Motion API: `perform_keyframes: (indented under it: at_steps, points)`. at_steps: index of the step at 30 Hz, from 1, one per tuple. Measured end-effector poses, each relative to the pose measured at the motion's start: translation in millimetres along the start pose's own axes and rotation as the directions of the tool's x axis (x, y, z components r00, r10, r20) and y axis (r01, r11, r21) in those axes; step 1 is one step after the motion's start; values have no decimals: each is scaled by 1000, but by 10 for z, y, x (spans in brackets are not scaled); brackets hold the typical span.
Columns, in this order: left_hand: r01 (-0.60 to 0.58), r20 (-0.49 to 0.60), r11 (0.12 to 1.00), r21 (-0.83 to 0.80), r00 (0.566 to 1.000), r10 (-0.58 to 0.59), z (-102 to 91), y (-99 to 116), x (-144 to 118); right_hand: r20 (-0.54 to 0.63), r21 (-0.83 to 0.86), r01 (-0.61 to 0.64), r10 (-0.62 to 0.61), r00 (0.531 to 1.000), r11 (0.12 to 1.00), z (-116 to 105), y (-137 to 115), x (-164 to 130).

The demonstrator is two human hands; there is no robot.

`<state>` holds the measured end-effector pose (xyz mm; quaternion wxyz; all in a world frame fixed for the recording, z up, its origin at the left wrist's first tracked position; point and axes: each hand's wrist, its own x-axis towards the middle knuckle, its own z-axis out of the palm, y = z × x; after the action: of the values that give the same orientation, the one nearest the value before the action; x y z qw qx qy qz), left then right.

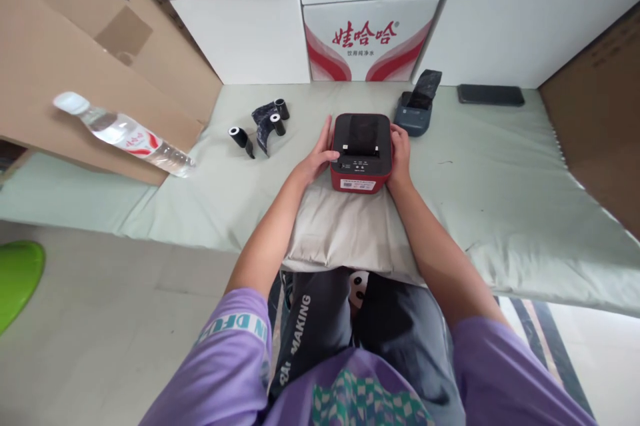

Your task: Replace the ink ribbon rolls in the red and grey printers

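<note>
A red and black label printer (361, 151) sits on the pale green mat (500, 199), at the far edge of a beige cushion (345, 233). My left hand (320, 156) grips its left side, thumb resting on the top near the buttons. My right hand (400, 156) is pressed flat against its right side. Both forearms stretch over the cushion.
Three black ribbon rolls (260, 126) lie left of the printer. Behind it on the right stands a blue-grey printer (416, 111) with its lid up, and a dark phone (491, 95). A water bottle (125, 134) lies against cardboard at the left. White boxes (370, 39) line the back.
</note>
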<state>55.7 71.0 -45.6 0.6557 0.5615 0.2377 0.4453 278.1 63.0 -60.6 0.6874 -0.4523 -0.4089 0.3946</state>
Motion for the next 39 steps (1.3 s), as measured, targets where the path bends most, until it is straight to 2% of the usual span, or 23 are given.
perform_keyframes:
  at_steps: [7,15,21,30,35,39]
  points:
    - [-29,59,991,134,998,21,-93,40,-23,-8,-39,8,-9,1000,999,-21,45,34]
    - [44,86,992,122,995,-55,-58,141,-2,68,-92,52,-46,997,994,-90,4,90]
    - [77,89,985,153,992,-91,-71,148,27,31,-126,64,-61,998,990,-80,-22,88]
    - [47,85,996,73,995,-53,-80,94,14,78,-139,132,-122,989,981,-107,33,161]
    - [80,87,993,82,992,-87,-72,101,20,67,-138,103,-94,993,985,-101,36,156]
    - [43,74,990,135,996,-54,-81,63,27,63,-121,78,-71,995,990,-91,52,156]
